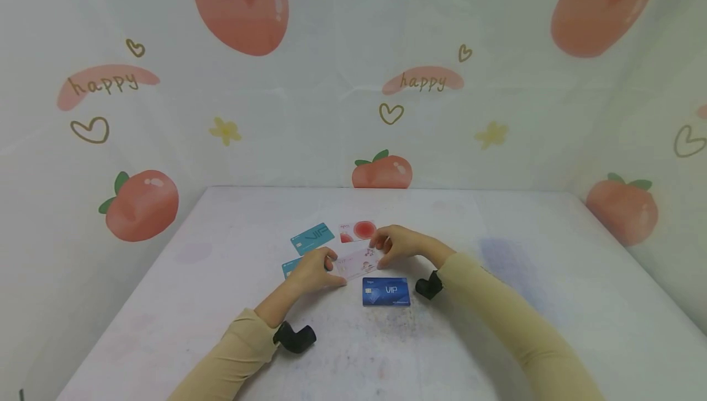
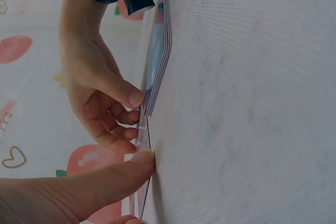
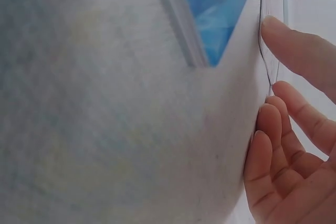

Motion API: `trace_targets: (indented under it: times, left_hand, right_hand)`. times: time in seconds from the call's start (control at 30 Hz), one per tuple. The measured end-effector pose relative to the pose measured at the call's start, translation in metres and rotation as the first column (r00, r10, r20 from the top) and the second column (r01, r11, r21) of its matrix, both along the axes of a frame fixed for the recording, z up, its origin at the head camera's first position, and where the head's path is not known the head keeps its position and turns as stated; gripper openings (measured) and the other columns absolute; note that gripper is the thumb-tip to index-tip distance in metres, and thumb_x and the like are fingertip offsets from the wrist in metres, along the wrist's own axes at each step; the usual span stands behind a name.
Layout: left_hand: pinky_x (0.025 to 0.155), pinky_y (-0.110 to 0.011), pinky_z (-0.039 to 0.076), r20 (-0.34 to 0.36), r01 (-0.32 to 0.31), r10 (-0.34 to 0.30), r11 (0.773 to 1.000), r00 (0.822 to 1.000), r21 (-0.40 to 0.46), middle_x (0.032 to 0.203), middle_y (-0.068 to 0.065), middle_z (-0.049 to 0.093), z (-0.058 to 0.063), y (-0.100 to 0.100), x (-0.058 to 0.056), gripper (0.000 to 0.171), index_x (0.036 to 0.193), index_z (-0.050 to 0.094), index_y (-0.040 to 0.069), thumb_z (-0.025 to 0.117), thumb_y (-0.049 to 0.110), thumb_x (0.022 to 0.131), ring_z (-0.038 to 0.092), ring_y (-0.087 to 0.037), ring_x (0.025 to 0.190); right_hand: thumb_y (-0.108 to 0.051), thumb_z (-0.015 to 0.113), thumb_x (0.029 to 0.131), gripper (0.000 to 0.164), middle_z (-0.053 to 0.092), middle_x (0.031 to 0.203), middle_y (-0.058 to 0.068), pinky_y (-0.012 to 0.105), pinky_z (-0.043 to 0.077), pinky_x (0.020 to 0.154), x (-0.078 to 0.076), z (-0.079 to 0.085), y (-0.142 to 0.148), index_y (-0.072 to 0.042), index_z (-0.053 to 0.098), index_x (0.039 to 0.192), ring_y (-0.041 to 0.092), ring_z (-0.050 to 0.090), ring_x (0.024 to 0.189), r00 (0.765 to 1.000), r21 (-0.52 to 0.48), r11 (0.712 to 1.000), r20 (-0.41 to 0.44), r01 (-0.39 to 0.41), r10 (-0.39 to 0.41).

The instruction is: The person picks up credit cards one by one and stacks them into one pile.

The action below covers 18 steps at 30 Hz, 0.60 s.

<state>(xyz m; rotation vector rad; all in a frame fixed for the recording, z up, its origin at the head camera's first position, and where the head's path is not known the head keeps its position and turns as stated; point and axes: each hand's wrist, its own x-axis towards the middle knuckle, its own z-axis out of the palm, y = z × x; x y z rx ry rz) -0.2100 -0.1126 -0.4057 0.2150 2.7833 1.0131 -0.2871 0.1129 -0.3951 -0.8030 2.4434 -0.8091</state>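
Note:
A pale pink card [image 1: 355, 264] with a small flower pattern lies between my two hands in the head view. My left hand [image 1: 312, 273] grips its left end, thumb on the near edge and fingers at the far side. At the card's right end, my right hand [image 1: 403, 245] holds it between thumb and fingers. The left wrist view shows the left thumb [image 2: 123, 179] pressing the card's edge, low over the table. Just nearer than the card sits a neat stack of dark blue VIP cards [image 1: 386, 292], its layered edges visible in the left wrist view.
Beyond the hands lie a teal VIP card [image 1: 312, 239] and a white card with red circles [image 1: 346, 236]. Another teal card [image 1: 289, 267] is partly covered by the left hand. All rest on a pale tabletop [image 1: 353, 358] with a fruit-printed backdrop [image 1: 309, 143] behind.

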Motion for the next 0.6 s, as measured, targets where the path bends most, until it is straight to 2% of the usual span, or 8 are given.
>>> trace_targets:
  times: [0.4, 0.6]
  left_hand:
    - [0.064, -0.025, 0.04, -0.001, -0.005, 0.005, 1.0, 1.0, -0.011, 0.081, -0.006, 0.055, 0.001, 0.0005, -0.0001, 0.048, 0.107, 0.059, -0.001, 0.081, 0.022, 0.07, 0.047, -0.015, 0.073]
    - [0.066, -0.026, 0.041, 0.006, -0.019, 0.019, 1.0, 1.0, 0.0, 0.082, -0.005, 0.055, 0.0013, 0.0021, -0.0001, 0.05, 0.107, 0.058, -0.001, 0.081, 0.022, 0.07, 0.048, -0.015, 0.075]
  right_hand:
    - [-0.013, 0.077, 0.075, 0.037, 0.056, 0.101, 0.005, 0.029, 0.048, 0.086, 0.0003, -0.0008, -0.0037, -0.008, 0.058, 0.107, 0.017, 0.05, 0.09, 0.998, 0.044, 0.998, 0.036, 0.045, -0.047]
    - [-0.011, 0.077, 0.075, 0.038, 0.056, 0.1, 0.007, 0.029, 0.047, 0.085, -0.0004, -0.0021, -0.0036, -0.006, 0.055, 0.106, 0.018, 0.051, 0.09, 1.0, 0.034, 0.999, 0.012, 0.021, -0.021]
